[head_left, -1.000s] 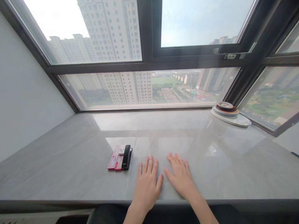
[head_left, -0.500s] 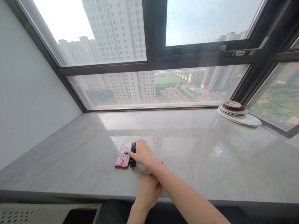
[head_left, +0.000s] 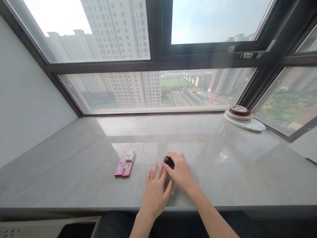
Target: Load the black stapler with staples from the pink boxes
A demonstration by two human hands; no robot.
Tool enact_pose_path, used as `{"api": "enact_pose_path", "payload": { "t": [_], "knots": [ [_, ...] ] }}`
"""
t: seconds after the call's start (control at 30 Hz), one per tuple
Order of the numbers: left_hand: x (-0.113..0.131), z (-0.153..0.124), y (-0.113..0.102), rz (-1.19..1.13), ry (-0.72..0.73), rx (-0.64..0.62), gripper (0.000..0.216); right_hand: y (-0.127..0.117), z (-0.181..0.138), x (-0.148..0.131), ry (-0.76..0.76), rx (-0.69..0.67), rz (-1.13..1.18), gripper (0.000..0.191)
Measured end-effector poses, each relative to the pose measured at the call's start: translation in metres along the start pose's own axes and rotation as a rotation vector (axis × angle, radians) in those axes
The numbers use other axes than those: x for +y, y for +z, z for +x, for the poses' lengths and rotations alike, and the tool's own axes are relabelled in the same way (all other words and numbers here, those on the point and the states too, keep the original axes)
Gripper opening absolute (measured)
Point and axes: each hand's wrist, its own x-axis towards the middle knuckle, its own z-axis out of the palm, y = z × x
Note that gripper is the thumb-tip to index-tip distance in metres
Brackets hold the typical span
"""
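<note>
The right hand (head_left: 181, 169) hides most of the black stapler (head_left: 169, 161), its thumb and fingers closed around it; a smooth, rounded end shows, right of the boxes (head_left: 120, 168). The left hand (head_left: 156, 191), also right of the boxes, is spread, holding nothing visible; whether it touches the black stapler, I cannot tell. The boxes are flat, pink-and-white, their print unreadable.

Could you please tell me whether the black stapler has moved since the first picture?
Yes, rightward: the black stapler was beside the small boxes and is now right of the countertop seam, in the right hand.
</note>
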Motion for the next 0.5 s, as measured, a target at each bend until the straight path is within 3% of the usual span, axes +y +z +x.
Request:
{"api": "enact_pose_path", "payload": {
  "t": [0.13, 0.23, 0.4, 0.5],
  "knots": [
    [-0.003, 0.003, 0.007, 0.06, 0.028, -0.068, 0.056, 0.022, -0.004, -0.014, 0.084, 0.166, 0.007, 0.024],
    [-0.004, 0.002, 0.011, 0.058, -0.007, -0.051, 0.058, 0.022, 0.005, -0.02, 0.145, 0.235, 0.166, 0.023],
    [-0.005, 0.003, 0.017, 0.061, -0.071, -0.024, 0.059, -0.004, 0.02, 0.006, 0.371, 0.364, 0.841, 0.046],
    [-0.006, 0.004, 0.019, 0.065, -0.076, -0.018, 0.059, -0.017, 0.019, 0.039, 0.454, 0.389, 1.161, 0.045]
  ]
}}
